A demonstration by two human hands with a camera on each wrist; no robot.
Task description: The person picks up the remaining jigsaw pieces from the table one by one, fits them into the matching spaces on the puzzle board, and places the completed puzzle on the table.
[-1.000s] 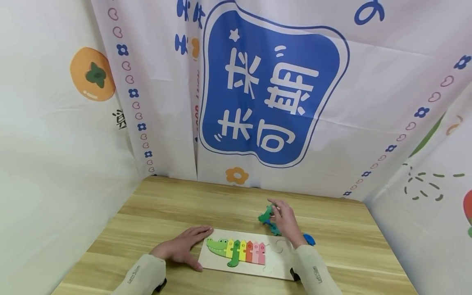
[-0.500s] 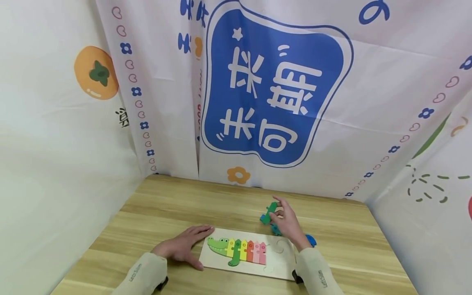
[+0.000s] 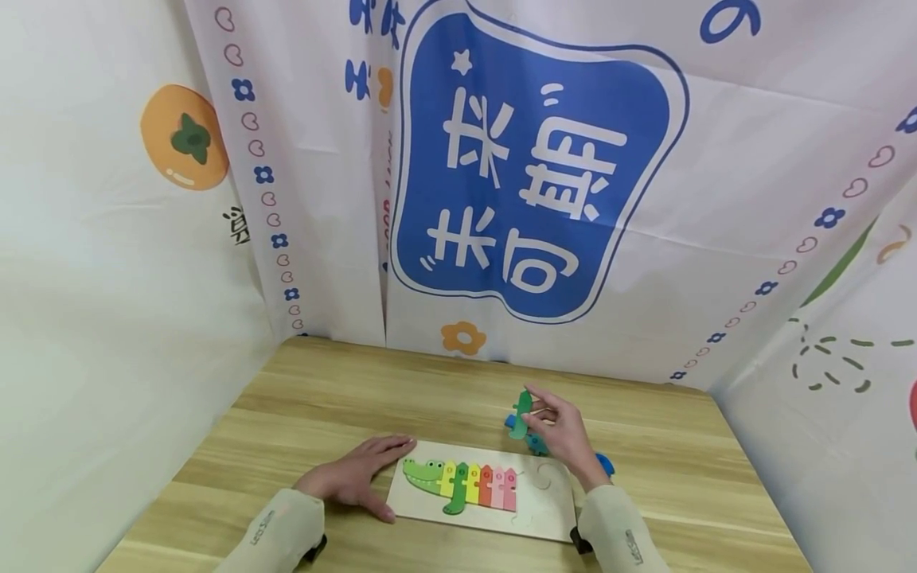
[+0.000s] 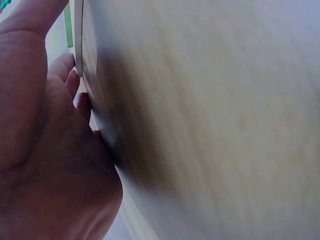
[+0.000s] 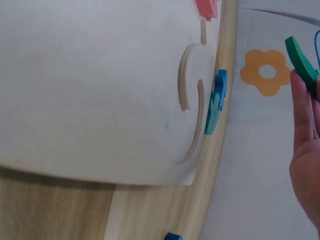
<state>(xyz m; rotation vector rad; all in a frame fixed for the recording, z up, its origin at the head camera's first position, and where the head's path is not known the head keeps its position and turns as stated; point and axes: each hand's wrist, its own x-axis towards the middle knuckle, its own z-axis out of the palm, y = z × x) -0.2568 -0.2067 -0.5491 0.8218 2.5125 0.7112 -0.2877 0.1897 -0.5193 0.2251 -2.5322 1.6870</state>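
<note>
Right fingers (image 3: 548, 398) pinch a green puzzle piece (image 3: 524, 403); left fingers (image 3: 388, 454), thumb spread apart, touch the puzzle board (image 3: 548, 513).

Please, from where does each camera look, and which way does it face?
Head: worn on the head, facing forward and down at table, puzzle board and printed cloth; left hand and right hand show.
Left wrist: on that wrist, facing mostly table; only left hand shows.
Right wrist: on that wrist, facing across puzzle board; right hand shows.
Head and right wrist share the green piece and orange flower.
</note>
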